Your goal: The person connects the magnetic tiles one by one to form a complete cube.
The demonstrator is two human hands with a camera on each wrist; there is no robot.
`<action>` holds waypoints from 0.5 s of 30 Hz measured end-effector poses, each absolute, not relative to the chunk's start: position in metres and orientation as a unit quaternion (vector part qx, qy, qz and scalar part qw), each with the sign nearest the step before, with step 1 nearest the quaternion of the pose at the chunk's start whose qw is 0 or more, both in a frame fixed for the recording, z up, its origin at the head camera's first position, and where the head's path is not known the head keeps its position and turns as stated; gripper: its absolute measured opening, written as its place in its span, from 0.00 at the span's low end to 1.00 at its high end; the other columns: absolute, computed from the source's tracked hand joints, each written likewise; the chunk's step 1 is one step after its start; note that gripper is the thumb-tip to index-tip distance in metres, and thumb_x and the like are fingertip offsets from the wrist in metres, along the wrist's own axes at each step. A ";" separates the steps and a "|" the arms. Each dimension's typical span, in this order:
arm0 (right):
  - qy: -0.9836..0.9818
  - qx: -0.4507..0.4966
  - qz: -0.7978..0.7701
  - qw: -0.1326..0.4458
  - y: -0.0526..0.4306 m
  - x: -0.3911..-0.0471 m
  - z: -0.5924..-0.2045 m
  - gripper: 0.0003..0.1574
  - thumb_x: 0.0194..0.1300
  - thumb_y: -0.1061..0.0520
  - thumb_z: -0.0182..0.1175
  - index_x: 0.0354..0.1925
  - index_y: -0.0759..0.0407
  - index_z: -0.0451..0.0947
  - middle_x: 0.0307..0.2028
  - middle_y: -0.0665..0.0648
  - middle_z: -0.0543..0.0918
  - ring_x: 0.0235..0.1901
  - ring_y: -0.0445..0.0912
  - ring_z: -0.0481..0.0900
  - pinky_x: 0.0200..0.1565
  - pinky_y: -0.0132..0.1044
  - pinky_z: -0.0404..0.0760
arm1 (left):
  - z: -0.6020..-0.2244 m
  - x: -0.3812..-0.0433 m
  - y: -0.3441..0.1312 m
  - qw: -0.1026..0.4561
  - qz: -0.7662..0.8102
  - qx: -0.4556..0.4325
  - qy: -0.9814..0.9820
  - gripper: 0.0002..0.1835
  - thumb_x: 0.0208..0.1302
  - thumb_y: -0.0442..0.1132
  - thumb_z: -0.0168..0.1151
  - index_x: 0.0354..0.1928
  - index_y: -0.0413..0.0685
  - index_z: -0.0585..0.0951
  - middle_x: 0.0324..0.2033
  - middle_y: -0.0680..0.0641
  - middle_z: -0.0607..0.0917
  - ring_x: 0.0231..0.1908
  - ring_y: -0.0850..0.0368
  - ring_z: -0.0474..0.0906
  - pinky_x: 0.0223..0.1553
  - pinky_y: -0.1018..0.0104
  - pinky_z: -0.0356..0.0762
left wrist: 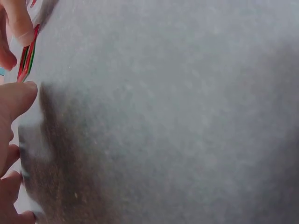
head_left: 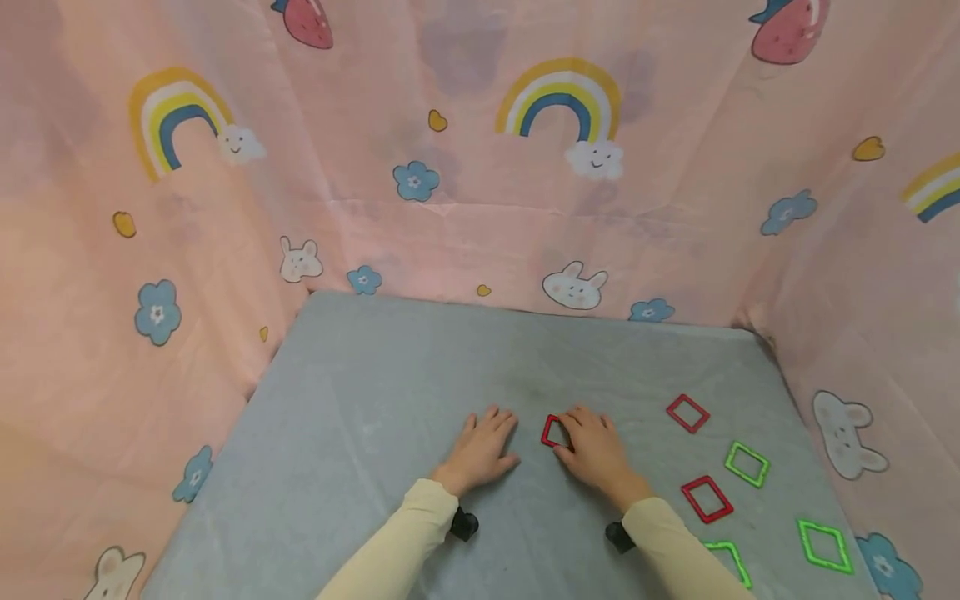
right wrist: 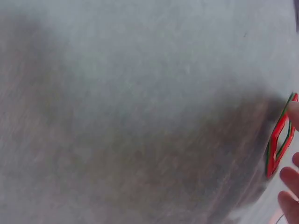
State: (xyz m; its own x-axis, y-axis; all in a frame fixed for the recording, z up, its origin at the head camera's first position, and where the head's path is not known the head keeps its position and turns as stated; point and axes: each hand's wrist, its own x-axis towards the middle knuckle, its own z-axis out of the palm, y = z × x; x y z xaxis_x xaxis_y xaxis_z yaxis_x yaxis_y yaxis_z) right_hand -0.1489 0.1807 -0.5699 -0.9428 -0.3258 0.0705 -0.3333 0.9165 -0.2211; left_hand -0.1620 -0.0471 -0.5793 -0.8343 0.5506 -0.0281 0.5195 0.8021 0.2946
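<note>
A small red diamond-shaped frame (head_left: 546, 429) lies near the middle of the grey surface. My right hand (head_left: 597, 454) holds it by its right side, with thumb and fingertips at its edges. In the right wrist view, green shows along the edges of the red frame (right wrist: 277, 140); whether that is a second frame beneath, I cannot tell. To the left, apart from the frame, my left hand (head_left: 480, 450) is spread palm-down with fingers extended, holding nothing. The left wrist view catches its fingers (left wrist: 16, 100) at the left edge, below the frame (left wrist: 28, 58).
On the right lie two more red frames (head_left: 687, 413) (head_left: 707, 499) and three green frames (head_left: 747, 464) (head_left: 825, 547) (head_left: 731, 558), the nearest partly behind the right sleeve. A pink patterned curtain (head_left: 480, 225) borders the grey table (head_left: 360, 375) at the back and sides.
</note>
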 end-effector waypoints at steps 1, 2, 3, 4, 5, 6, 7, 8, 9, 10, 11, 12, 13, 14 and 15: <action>-0.980 0.159 0.116 0.014 0.181 -0.149 -0.571 0.31 0.59 0.50 0.69 0.56 0.65 0.77 0.55 0.64 0.78 0.64 0.61 0.68 0.59 0.65 0.63 | -0.580 -0.162 -0.047 0.057 0.139 0.282 0.947 0.35 0.66 0.54 0.61 0.70 0.47 0.68 0.69 0.47 0.68 0.71 0.47 0.58 0.67 0.42 0.57; -0.981 0.153 0.116 0.011 0.182 -0.149 -0.571 0.31 0.59 0.50 0.70 0.56 0.65 0.77 0.55 0.63 0.79 0.64 0.61 0.68 0.59 0.65 0.63 | -0.580 -0.162 -0.046 0.059 0.139 0.282 0.947 0.35 0.66 0.54 0.61 0.71 0.47 0.67 0.69 0.47 0.68 0.72 0.47 0.57 0.67 0.42 0.56; -0.982 0.149 0.116 0.008 0.183 -0.149 -0.572 0.31 0.59 0.50 0.70 0.56 0.65 0.77 0.55 0.63 0.79 0.64 0.61 0.68 0.59 0.65 0.63 | -0.580 -0.162 -0.046 0.058 0.142 0.281 0.947 0.35 0.66 0.54 0.61 0.71 0.47 0.67 0.69 0.47 0.68 0.71 0.47 0.57 0.67 0.42 0.56; -0.982 0.150 0.114 0.007 0.183 -0.148 -0.573 0.31 0.59 0.50 0.70 0.56 0.65 0.77 0.55 0.63 0.79 0.64 0.61 0.68 0.59 0.65 0.63 | -0.581 -0.162 -0.045 0.058 0.143 0.280 0.947 0.35 0.66 0.54 0.61 0.71 0.47 0.67 0.69 0.46 0.68 0.72 0.47 0.57 0.67 0.42 0.56; -0.982 0.153 0.113 0.005 0.183 -0.148 -0.574 0.31 0.59 0.50 0.70 0.56 0.64 0.78 0.55 0.63 0.79 0.64 0.60 0.68 0.59 0.65 0.63 | -0.581 -0.163 -0.045 0.058 0.144 0.279 0.948 0.35 0.66 0.54 0.61 0.71 0.47 0.67 0.69 0.47 0.68 0.72 0.47 0.57 0.67 0.42 0.55; -0.981 0.157 0.114 0.004 0.183 -0.148 -0.574 0.31 0.59 0.50 0.70 0.56 0.64 0.78 0.55 0.63 0.79 0.64 0.60 0.69 0.59 0.65 0.64 | -0.581 -0.163 -0.045 0.059 0.145 0.277 0.948 0.35 0.66 0.54 0.61 0.71 0.47 0.67 0.69 0.47 0.68 0.72 0.47 0.57 0.67 0.41 0.55; -0.980 0.164 0.115 0.005 0.182 -0.148 -0.575 0.30 0.59 0.50 0.70 0.56 0.64 0.78 0.55 0.62 0.79 0.64 0.59 0.69 0.59 0.64 0.64 | -0.582 -0.163 -0.044 0.058 0.144 0.275 0.949 0.35 0.66 0.54 0.61 0.71 0.48 0.67 0.69 0.47 0.68 0.72 0.47 0.57 0.67 0.41 0.55; -0.978 0.172 0.116 0.006 0.180 -0.148 -0.575 0.30 0.59 0.50 0.69 0.56 0.63 0.78 0.56 0.62 0.79 0.63 0.59 0.69 0.59 0.64 0.64 | -0.582 -0.163 -0.044 0.055 0.143 0.274 0.949 0.35 0.66 0.55 0.62 0.71 0.48 0.67 0.69 0.47 0.68 0.72 0.47 0.57 0.67 0.41 0.55; -0.977 0.179 0.117 0.005 0.178 -0.148 -0.576 0.31 0.59 0.50 0.69 0.57 0.63 0.78 0.56 0.62 0.79 0.64 0.59 0.69 0.60 0.64 0.64 | -0.582 -0.163 -0.043 0.054 0.143 0.273 0.950 0.35 0.65 0.55 0.62 0.70 0.48 0.68 0.69 0.48 0.68 0.71 0.47 0.57 0.67 0.41 0.55; -0.975 0.186 0.119 0.003 0.176 -0.147 -0.576 0.31 0.59 0.49 0.69 0.57 0.62 0.78 0.57 0.62 0.79 0.64 0.59 0.69 0.60 0.64 0.64 | -0.582 -0.163 -0.043 0.054 0.141 0.272 0.950 0.35 0.65 0.55 0.62 0.70 0.49 0.68 0.69 0.48 0.69 0.71 0.47 0.58 0.66 0.40 0.56; -0.974 0.191 0.121 -0.001 0.174 -0.147 -0.576 0.31 0.60 0.49 0.69 0.58 0.62 0.77 0.57 0.62 0.78 0.65 0.59 0.68 0.60 0.64 0.63 | -0.581 -0.163 -0.042 0.055 0.140 0.271 0.951 0.36 0.65 0.56 0.63 0.70 0.49 0.68 0.69 0.48 0.69 0.71 0.47 0.58 0.66 0.40 0.56; -0.973 0.196 0.124 -0.006 0.171 -0.147 -0.576 0.31 0.60 0.48 0.69 0.58 0.61 0.77 0.58 0.62 0.78 0.65 0.58 0.67 0.61 0.64 0.62 | -0.581 -0.163 -0.041 0.055 0.138 0.271 0.951 0.36 0.64 0.56 0.63 0.70 0.49 0.68 0.68 0.49 0.69 0.71 0.47 0.58 0.66 0.40 0.56; -0.971 0.202 0.126 -0.008 0.169 -0.147 -0.576 0.32 0.60 0.48 0.69 0.58 0.61 0.77 0.57 0.61 0.78 0.66 0.58 0.67 0.61 0.64 0.62 | -0.581 -0.162 -0.040 0.056 0.138 0.272 0.951 0.36 0.64 0.56 0.63 0.70 0.50 0.68 0.68 0.49 0.70 0.71 0.47 0.59 0.66 0.39 0.56; -0.970 0.206 0.127 -0.013 0.166 -0.146 -0.576 0.32 0.60 0.48 0.68 0.59 0.61 0.77 0.58 0.61 0.78 0.66 0.58 0.66 0.61 0.65 0.62 | -0.580 -0.162 -0.039 0.056 0.137 0.273 0.951 0.36 0.63 0.57 0.64 0.70 0.50 0.68 0.68 0.49 0.70 0.71 0.47 0.59 0.65 0.39 0.57; -0.969 0.209 0.131 -0.017 0.164 -0.146 -0.575 0.32 0.61 0.48 0.68 0.59 0.61 0.76 0.58 0.61 0.78 0.67 0.58 0.66 0.62 0.64 0.61 | -0.580 -0.162 -0.038 0.055 0.135 0.275 0.950 0.36 0.63 0.57 0.64 0.70 0.51 0.69 0.67 0.50 0.70 0.71 0.46 0.59 0.65 0.38 0.57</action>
State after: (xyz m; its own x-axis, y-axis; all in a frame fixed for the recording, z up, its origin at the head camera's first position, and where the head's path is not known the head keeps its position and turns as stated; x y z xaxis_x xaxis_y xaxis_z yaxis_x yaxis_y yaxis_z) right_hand -0.1460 0.1642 -0.5752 -0.9118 -0.4100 0.0218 -0.4011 0.8783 -0.2600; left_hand -0.1619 -0.0378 -0.5801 -0.8428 0.5373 -0.0304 0.5077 0.8125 0.2864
